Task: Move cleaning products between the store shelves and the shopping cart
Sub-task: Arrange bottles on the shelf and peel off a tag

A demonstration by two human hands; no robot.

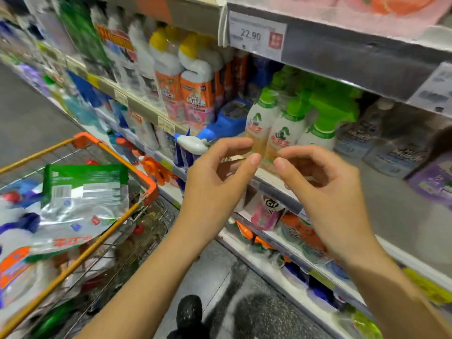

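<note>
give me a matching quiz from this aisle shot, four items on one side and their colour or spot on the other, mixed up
Things:
1. price tag
2. silver pouch
3. Mr Muscle bottles
4. white spray bottles

Colour or place:
A. lying in the shopping cart
B. green caps
C. fixed to the upper shelf edge
D. yellow caps

Pairs: 1-C, 2-A, 3-D, 4-B

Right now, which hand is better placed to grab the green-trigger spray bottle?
Probably the right hand: empty, and closest to the green-trigger spray bottle; the left hand is farther left.
</note>
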